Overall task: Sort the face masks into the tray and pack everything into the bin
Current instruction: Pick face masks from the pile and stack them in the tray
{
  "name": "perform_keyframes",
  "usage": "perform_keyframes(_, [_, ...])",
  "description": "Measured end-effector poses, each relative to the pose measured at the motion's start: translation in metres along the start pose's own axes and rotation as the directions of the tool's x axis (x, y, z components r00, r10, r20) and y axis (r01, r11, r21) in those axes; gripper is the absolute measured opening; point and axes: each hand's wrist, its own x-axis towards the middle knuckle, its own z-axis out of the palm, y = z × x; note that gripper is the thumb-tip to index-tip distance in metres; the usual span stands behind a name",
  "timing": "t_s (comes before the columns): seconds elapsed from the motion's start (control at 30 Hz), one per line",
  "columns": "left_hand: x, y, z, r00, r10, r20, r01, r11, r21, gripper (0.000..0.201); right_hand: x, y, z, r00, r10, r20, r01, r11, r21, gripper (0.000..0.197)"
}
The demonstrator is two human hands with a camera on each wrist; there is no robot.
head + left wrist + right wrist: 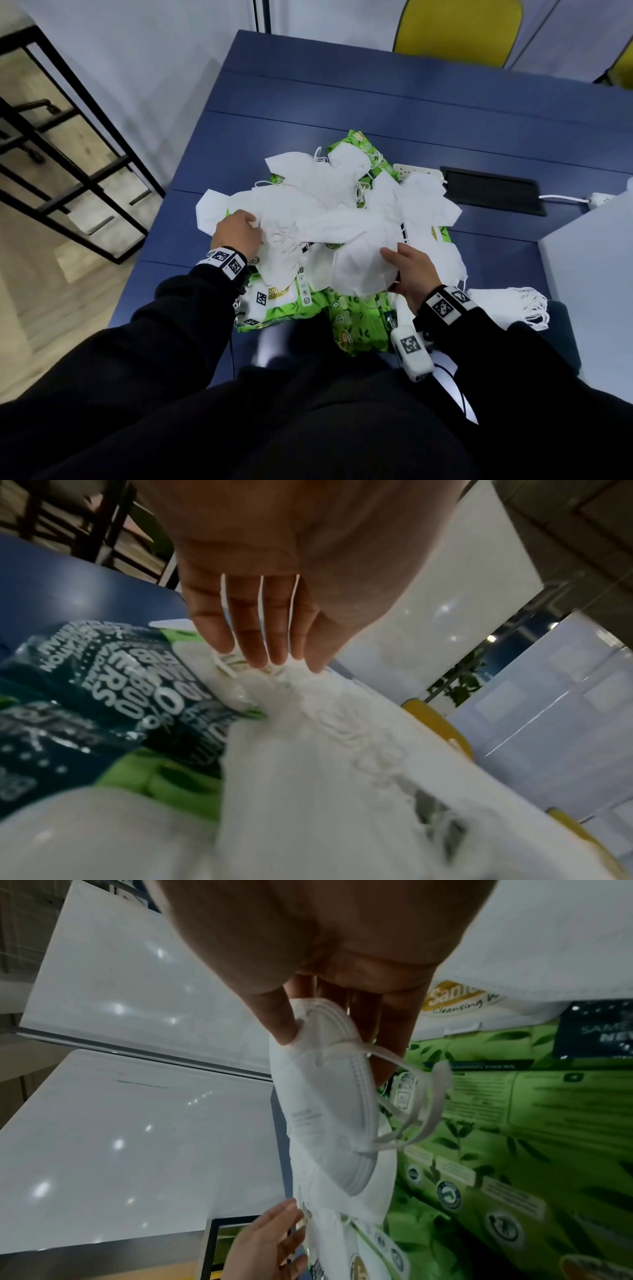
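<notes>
Head view: two hands in a heap of white face masks (329, 212) on the blue desk (376, 102).
The masks lie over green wipe packs (291, 308). The right hand (409, 274) pinches one folded mask (322, 1096) between thumb and fingers; the left hand (236, 233) lies on the heap, grip spread, fingers straight. A neat stack of masks (510, 305) sits at the near right.

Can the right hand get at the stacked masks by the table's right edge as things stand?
Probably yes, once freed. The right hand pinches a mask from the pile. The stack of masks lies uncovered just to its right on the table, with nothing between.
</notes>
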Motion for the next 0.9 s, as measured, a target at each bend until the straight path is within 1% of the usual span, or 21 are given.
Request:
perform_keyframes(0.03, [0.004, -0.002, 0.003, 0.999, -0.009, 0.051, 0.007, 0.999, 0.041, 0.029, 0.001, 0.001, -0.003, 1.000, 0.012, -0.013, -0.012, 1.000, 0.006, 0.012])
perform_keyframes(0.07, [0.007, 0.000, 0.006, 0.995, -0.002, 0.097, -0.005, 0.997, 0.077, 0.036, 0.004, 0.002, -0.006, 0.999, 0.027, -0.022, -0.027, 1.000, 0.007, 0.009])
perform_keyframes(0.1, [0.006, 0.002, 0.010, 0.992, 0.014, 0.126, -0.027, 0.995, 0.099, 0.042, 0.004, 0.003, -0.007, 0.999, 0.041, -0.028, -0.040, 0.999, 0.008, 0.009])
perform_keyframes(0.2, [0.004, 0.007, 0.023, 0.992, 0.030, 0.120, -0.040, 0.996, 0.078, 0.048, 0.007, 0.006, -0.009, 0.997, 0.075, -0.031, -0.075, 0.997, 0.003, 0.015])
perform_keyframes(0.27, [0.003, 0.009, 0.031, 0.994, 0.037, 0.104, -0.038, 0.999, 0.003, 0.044, 0.007, 0.006, -0.007, 0.996, 0.083, -0.023, -0.083, 0.997, -0.005, 0.014])
perform_keyframes(0.33, [0.002, 0.010, 0.037, 0.994, 0.035, 0.103, -0.024, 0.993, -0.113, 0.042, 0.008, 0.006, -0.004, 0.996, 0.085, -0.014, -0.085, 0.996, 0.000, 0.013])
perform_keyframes(0.4, [0.000, 0.013, 0.038, 0.995, 0.003, 0.098, 0.021, 0.971, -0.237, 0.048, 0.009, 0.005, -0.001, 0.996, 0.088, 0.000, -0.088, 0.996, 0.002, 0.013])
perform_keyframes(0.47, [-0.001, 0.015, 0.037, 0.996, -0.033, 0.081, 0.059, 0.937, -0.345, 0.054, 0.010, 0.005, 0.001, 0.996, 0.091, 0.010, -0.091, 0.996, -0.007, 0.012])
perform_keyframes(0.57, [-0.003, 0.021, 0.029, 0.997, -0.052, 0.062, 0.075, 0.876, -0.477, 0.059, 0.010, 0.003, 0.004, 0.996, 0.087, 0.024, -0.087, 0.996, -0.009, 0.012])
perform_keyframes(0.63, [-0.008, 0.029, 0.019, 0.994, -0.044, 0.100, 0.094, 0.806, -0.585, 0.061, 0.009, 0.002, 0.005, 0.996, 0.083, 0.029, -0.083, 0.997, -0.005, 0.013])
perform_keyframes(0.67, [-0.013, 0.034, 0.012, 0.992, -0.036, 0.124, 0.108, 0.752, -0.650, 0.058, 0.009, 0.001, 0.005, 0.996, 0.083, 0.031, -0.083, 0.997, -0.002, 0.013])
perform_keyframes(0.73, [-0.022, 0.043, -0.001, 0.987, 0.005, 0.161, 0.119, 0.652, -0.749, 0.038, 0.008, 0.000, 0.003, 0.996, 0.081, 0.027, -0.081, 0.997, 0.005, 0.013])
perform_keyframes(0.77, [-0.027, 0.046, -0.007, 0.985, 0.031, 0.172, 0.115, 0.625, -0.772, 0.028, 0.007, 0.000, 0.002, 0.997, 0.080, 0.025, -0.080, 0.997, 0.009, 0.013])
perform_keyframes(0.8, [-0.032, 0.047, -0.013, 0.983, 0.047, 0.177, 0.112, 0.610, -0.785, 0.022, 0.007, 0.000, 0.001, 0.997, 0.078, 0.023, -0.079, 0.997, 0.012, 0.013])
perform_keyframes(0.9, [-0.045, 0.045, -0.025, 0.987, 0.045, 0.156, 0.100, 0.584, -0.806, 0.020, 0.004, 0.001, 0.000, 0.997, 0.074, 0.024, -0.074, 0.997, 0.013, 0.014])
